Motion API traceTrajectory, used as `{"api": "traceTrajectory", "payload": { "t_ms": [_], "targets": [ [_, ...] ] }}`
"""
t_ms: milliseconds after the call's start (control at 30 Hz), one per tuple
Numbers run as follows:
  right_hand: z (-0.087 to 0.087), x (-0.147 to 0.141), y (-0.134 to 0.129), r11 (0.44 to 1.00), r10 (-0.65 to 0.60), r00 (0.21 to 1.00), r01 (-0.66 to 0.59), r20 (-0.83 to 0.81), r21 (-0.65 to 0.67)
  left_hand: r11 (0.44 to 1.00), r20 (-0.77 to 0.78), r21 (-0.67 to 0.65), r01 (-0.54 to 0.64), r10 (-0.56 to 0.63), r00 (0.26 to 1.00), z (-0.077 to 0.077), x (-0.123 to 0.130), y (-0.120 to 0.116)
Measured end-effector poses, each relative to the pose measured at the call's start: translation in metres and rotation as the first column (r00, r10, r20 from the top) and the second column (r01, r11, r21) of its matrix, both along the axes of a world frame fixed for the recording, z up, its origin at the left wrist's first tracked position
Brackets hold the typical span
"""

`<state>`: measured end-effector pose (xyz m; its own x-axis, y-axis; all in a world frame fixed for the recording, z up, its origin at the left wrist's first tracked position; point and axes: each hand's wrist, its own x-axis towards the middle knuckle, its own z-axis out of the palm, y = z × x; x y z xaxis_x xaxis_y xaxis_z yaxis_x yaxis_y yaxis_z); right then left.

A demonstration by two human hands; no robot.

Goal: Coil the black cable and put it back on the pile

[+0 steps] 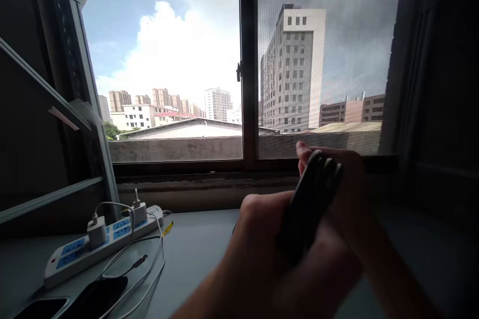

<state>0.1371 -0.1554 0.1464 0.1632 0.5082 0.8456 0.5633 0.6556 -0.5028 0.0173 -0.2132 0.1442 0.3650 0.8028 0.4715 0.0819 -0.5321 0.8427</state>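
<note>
My left hand (262, 244) is wrapped round a dark elongated object (310, 204) with several rounded ridges at its upper end. It is held tilted above the table, and the dim light hides its exact kind. Behind that upper end is my right hand (344, 174), bent at the wrist, with fingertips curled together and pointing left. The dark object partly covers these fingers, so what they hold, if anything, does not show.
A white power strip (130, 232) with two plugged-in chargers lies on the table (198, 239) at left. Loose cables (160, 254) and a dark phone (97, 296) are close by. Ahead stands a window (249, 84); a metal frame (93, 94) rises at left.
</note>
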Motion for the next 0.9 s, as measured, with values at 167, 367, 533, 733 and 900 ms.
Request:
{"api": "traceTrajectory", "payload": {
  "t_ms": [167, 367, 533, 733, 900],
  "targets": [
    [0.006, 0.010, 0.000, 0.977, 0.155, 0.988, -0.156, -0.017, -0.147, 0.992, -0.005, 0.075, 0.098, -0.098, 0.995, 0.019, -0.035, 0.030],
    [0.006, 0.012, 0.000, 0.825, 0.417, 0.875, -0.478, -0.247, -0.302, 0.983, 0.020, 0.133, 0.127, -0.130, 0.991, 0.015, -0.037, 0.051],
    [0.007, 0.011, -0.001, 0.773, 0.475, 0.818, -0.564, -0.324, -0.291, 0.981, 0.079, 0.192, 0.023, -0.039, 0.996, 0.012, -0.031, 0.059],
    [0.006, 0.003, -0.005, 0.815, 0.446, 0.793, -0.551, -0.414, -0.178, 0.958, 0.202, 0.185, -0.221, 0.183, 0.962, 0.005, -0.025, 0.085],
    [0.003, -0.005, -0.002, 0.876, 0.376, 0.788, -0.474, -0.487, -0.091, 0.980, 0.290, 0.037, -0.194, 0.175, 0.941, -0.003, -0.021, 0.101]
  ]
}}
